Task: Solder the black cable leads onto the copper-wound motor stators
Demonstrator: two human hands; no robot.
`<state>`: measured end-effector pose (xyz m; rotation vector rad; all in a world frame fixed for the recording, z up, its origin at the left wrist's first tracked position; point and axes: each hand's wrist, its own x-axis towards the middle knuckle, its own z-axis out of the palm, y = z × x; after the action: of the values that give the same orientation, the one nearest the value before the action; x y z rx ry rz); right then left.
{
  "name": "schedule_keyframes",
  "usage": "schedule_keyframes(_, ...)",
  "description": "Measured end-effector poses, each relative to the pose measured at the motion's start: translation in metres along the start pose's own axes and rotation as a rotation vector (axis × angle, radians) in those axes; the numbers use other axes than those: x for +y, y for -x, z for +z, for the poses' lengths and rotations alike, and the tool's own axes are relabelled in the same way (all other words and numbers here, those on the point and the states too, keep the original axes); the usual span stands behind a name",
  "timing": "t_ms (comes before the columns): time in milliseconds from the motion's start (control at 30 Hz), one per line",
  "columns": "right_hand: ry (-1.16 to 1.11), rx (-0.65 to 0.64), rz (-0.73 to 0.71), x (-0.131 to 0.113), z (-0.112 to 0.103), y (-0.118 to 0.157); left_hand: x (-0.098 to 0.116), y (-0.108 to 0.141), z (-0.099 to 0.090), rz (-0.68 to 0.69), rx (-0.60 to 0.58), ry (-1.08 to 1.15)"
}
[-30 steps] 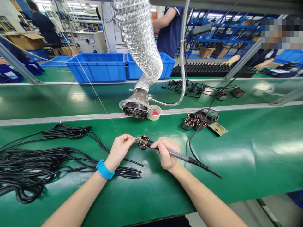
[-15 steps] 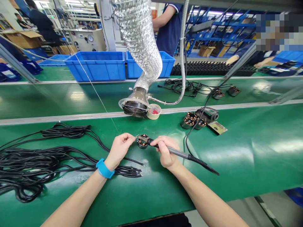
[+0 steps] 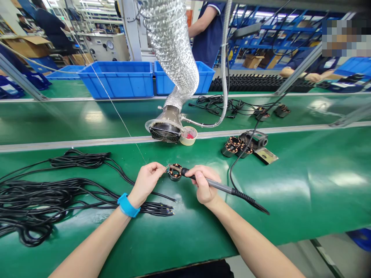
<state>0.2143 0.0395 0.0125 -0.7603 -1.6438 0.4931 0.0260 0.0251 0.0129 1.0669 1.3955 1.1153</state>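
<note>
My left hand (image 3: 148, 178), a blue band (image 3: 128, 205) at its wrist, is closed in a pinch at the left side of a small motor stator (image 3: 175, 172) with copper windings. A thin solder wire (image 3: 123, 121) runs down from above to this hand, and fine wire ends show at its fingertips. My right hand (image 3: 204, 183) is wrapped round the grey and black handle of a soldering iron (image 3: 216, 185). The iron's tip reaches over the stator, close to the left fingertips. Whether the tip touches the wires is too small to tell.
Black cables (image 3: 52, 197) lie on the left. Above the stator hangs a fume extractor (image 3: 165, 129), beside a small tub (image 3: 188, 136). More stators (image 3: 230, 148) stand by a metal iron holder (image 3: 256, 139). Blue bins (image 3: 116, 81) line the back; a co-worker's hands (image 3: 313, 77) are far right.
The iron's tip has shifted slightly left toward my left fingertips. On the far strip, the cables and two stators have moved a little left. The co-worker's hands at right have come closer together.
</note>
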Motion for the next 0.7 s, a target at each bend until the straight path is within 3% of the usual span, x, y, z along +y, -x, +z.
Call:
schedule_keyframes(333,0.05,-0.122,0.004,0.0,0.008,-0.004,-0.001,-0.002,-0.001,-0.043,-0.03,0.067)
schedule_keyframes(433,0.086,-0.161,-0.054,0.004,0.016,-0.006,0.001,-0.002,-0.001,-0.046,-0.043,0.077)
schedule_keyframes(700,0.132,-0.307,-0.136,0.018,0.034,-0.005,0.003,0.002,-0.003,0.107,-0.053,-0.052)
